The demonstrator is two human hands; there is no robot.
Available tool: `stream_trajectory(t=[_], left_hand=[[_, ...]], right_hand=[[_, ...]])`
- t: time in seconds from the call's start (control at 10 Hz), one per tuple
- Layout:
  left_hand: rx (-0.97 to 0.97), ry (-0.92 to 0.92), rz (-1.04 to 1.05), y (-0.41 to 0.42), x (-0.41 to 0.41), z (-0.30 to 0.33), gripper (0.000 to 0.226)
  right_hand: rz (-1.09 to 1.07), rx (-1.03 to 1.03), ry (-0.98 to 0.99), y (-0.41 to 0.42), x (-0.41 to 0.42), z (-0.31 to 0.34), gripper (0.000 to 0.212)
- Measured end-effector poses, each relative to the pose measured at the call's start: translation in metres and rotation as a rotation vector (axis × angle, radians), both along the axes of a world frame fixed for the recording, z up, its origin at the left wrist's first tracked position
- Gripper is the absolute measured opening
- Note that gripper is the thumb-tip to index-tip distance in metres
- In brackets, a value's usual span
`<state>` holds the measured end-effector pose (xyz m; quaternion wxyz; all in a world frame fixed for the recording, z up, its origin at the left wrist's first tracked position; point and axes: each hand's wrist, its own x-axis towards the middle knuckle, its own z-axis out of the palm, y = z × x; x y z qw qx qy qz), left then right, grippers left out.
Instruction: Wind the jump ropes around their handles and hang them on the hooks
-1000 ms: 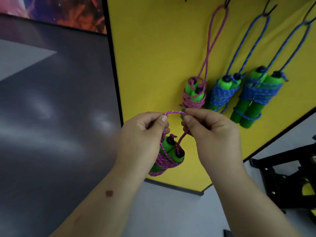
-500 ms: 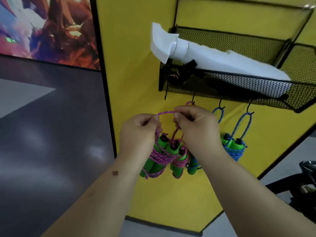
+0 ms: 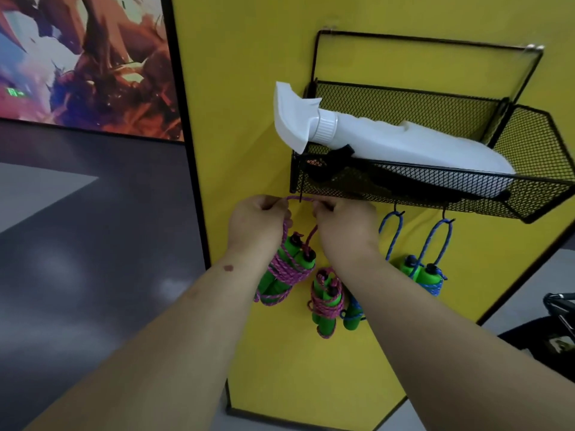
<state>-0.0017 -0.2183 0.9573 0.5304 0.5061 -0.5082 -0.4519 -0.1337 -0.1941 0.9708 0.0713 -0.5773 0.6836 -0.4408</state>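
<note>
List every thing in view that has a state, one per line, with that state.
left hand: pinches the pink loop
right hand: pinches the pink loop
pink loop: stretched between both hands at the leftmost hook, whether it is on cannot be told
held pink rope: wound round its green handles, dangling below the hands
second pink rope: wound, hanging
blue ropes: wound, hung on hooks
spray bottle: lying in the mesh basket

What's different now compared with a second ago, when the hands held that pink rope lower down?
Both hands, left hand and right hand, have carried the wound pink rope upward, bringing its loop right up at the leftmost hook under the black mesh basket. Both hands still pinch the loop; the other three bundles hang as before.
</note>
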Motion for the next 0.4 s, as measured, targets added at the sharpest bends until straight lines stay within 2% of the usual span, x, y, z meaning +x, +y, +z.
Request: stream_trajectory(t=[0.2, 0.3, 0.4], left_hand=[[0.080, 0.055, -0.047, -0.004, -0.003, -0.017, 0.025], [0.000, -0.068, -0.048, 0.004, -0.002, -0.018, 0.023], [-0.149, -0.359, 0.022, 0.023, 0.002, -0.015, 0.016]], right_hand=[[0.020, 0.005, 0.128, 0.006, 0.004, -0.005, 0.021], [0.027, 0.050, 0.148, 0.009, 0.001, -0.007, 0.017], [0.005, 0.045, 0.144, 0.023, -0.007, -0.008, 0.016]])
